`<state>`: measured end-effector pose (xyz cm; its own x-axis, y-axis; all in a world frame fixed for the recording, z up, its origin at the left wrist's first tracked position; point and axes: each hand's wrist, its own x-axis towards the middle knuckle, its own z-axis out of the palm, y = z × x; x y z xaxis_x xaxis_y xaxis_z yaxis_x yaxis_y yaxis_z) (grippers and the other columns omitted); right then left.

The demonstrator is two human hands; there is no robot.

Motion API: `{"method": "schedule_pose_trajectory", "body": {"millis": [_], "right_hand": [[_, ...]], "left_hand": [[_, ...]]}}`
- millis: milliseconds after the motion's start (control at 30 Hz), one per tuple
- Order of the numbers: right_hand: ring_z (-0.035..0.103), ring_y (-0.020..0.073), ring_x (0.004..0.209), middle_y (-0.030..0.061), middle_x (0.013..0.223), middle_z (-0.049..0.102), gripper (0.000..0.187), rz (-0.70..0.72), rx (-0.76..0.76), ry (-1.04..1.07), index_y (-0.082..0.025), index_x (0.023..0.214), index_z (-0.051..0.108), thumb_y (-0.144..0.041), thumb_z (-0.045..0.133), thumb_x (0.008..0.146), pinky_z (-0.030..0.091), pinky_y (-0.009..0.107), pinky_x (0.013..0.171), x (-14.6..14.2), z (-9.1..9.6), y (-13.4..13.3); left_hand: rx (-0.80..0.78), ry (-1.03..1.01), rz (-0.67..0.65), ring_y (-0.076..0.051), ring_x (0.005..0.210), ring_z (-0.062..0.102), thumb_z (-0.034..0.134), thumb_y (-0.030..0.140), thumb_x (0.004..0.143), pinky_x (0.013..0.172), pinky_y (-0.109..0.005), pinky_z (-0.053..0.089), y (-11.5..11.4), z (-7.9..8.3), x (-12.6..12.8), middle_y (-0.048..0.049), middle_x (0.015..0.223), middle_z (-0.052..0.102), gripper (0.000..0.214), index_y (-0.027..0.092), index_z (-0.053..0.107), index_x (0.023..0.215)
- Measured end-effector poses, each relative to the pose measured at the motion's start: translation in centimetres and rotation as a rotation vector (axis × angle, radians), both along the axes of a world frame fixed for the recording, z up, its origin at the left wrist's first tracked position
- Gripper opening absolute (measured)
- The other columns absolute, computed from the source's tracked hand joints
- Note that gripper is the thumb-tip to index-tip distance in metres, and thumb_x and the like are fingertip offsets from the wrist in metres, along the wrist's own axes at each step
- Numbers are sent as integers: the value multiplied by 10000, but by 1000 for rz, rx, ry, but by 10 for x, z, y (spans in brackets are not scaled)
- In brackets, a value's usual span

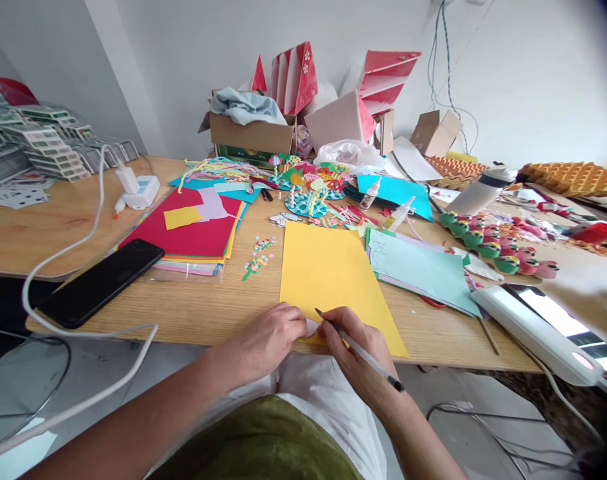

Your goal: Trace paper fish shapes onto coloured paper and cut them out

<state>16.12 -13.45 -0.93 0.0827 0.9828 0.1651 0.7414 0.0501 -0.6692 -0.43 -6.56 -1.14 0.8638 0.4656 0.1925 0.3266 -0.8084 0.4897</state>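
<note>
A yellow sheet of paper (328,267) lies at the table's front edge. Over its lower left corner, my left hand (276,333) is closed, its fingertips pinching a small pale paper piece (311,327) against the sheet. My right hand (358,343) grips a pen (368,358), its tip pointing up and left just above the yellow sheet. The right fingertips are close to the same pale piece, partly hiding it. Left of the sheet lie small cut-out paper flowers (257,263).
A stack of coloured paper (196,230) and a black phone (103,280) lie at left. Light blue sheets (423,267), a white glue gun-like device (533,333) and glue bottles (398,215) are at right. Decorated paper crafts (311,190) stand behind. Another person's blurred arm (591,303) reaches in at right.
</note>
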Motion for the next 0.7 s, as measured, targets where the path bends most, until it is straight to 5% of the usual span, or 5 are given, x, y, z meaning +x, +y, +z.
{"method": "schedule_pose_trajectory", "body": {"millis": [300, 500, 700], "right_hand": [[478, 116, 556, -28, 590, 532, 104, 111, -67, 309, -195, 728, 519, -248, 450, 786, 354, 217, 500, 19, 12, 5], [363, 83, 503, -52, 539, 454, 91, 309, -195, 276, -170, 655, 532, -136, 450, 674, 265, 198, 453, 22, 21, 19], [371, 81, 508, -39, 555, 495, 141, 358, -230, 199, -167, 663, 541, -96, 422, 636, 259, 193, 456, 19, 17, 24]], "left_hand": [[-157, -19, -95, -113, 809, 579, 492, 87, 833, 738, -192, 416, 22, 6, 2, -28, 852, 625, 184, 147, 665, 824], [-149, -14, -84, -122, 794, 582, 528, 45, 795, 736, -197, 426, 23, 2, 5, -44, 836, 632, 151, 115, 658, 827], [-160, 16, -65, -125, 824, 580, 514, 35, 798, 757, -199, 424, 21, 7, 5, -47, 868, 629, 170, 122, 651, 850]]}}
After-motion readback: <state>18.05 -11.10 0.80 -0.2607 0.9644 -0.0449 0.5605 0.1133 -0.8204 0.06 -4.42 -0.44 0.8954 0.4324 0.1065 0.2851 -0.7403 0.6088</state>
